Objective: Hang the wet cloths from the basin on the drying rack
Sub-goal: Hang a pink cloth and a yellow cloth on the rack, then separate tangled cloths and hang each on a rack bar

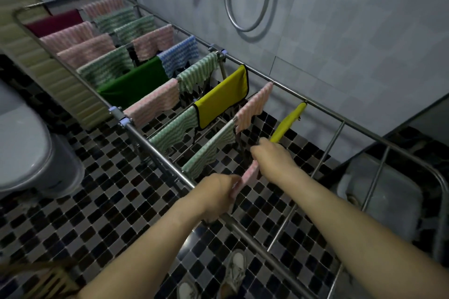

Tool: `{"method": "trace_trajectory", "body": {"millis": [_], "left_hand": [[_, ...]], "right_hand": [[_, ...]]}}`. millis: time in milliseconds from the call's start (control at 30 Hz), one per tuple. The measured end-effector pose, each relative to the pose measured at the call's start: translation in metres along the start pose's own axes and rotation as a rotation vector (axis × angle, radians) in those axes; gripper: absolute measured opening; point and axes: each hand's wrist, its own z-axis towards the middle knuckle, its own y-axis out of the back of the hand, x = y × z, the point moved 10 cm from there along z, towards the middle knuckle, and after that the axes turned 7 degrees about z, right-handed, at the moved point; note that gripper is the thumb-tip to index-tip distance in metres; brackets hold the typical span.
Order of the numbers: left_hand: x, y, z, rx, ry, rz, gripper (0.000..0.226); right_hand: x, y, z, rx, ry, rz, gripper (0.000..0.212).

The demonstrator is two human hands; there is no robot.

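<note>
A long metal drying rack (323, 110) runs from far left to near right, with several striped pink, green and blue cloths plus a maroon, a green and a yellow one (222, 97) draped over its bars. A second yellow cloth (288, 121) lies bunched along one bar. My left hand (218, 193) grips the near end of a pink cloth (250, 175) at the rack's front rail. My right hand (273, 156) holds the same cloth's far end, right by the near end of the bunched yellow one. Much of the pink cloth is hidden by my hands.
A white toilet (29, 150) stands at the left on the black-and-white mosaic floor (102, 204). A pale basin (388, 198) sits under the rack's right end. A shower hose (250, 7) hangs on the tiled wall. My shoes (233, 272) are beneath the front rail.
</note>
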Motion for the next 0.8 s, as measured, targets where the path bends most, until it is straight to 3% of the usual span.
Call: {"method": "trace_trajectory", "body": {"millis": [200, 300, 567, 667, 801], "left_hand": [[-0.004, 0.018, -0.021, -0.133, -0.066, -0.101, 0.009], [0.021, 0.046, -0.040, -0.308, 0.042, -0.196, 0.029], [0.097, 0.098, -0.124, -0.710, 0.338, -0.485, 0.025], [0.130, 0.114, -0.174, -0.892, 0.444, -0.551, 0.023], [0.177, 0.126, -0.246, -1.071, 0.637, -0.467, 0.027]], "right_hand": [[0.002, 0.013, -0.002, 0.011, -0.064, 0.093, 0.032], [0.017, 0.039, 0.004, -0.075, -0.030, 0.346, 0.025], [0.127, 0.072, 0.026, -0.174, 0.288, 0.750, 0.016], [0.189, 0.072, 0.033, -0.097, 0.396, 0.944, 0.018], [0.278, 0.065, 0.036, -0.002, 0.522, 1.082, 0.021]]}}
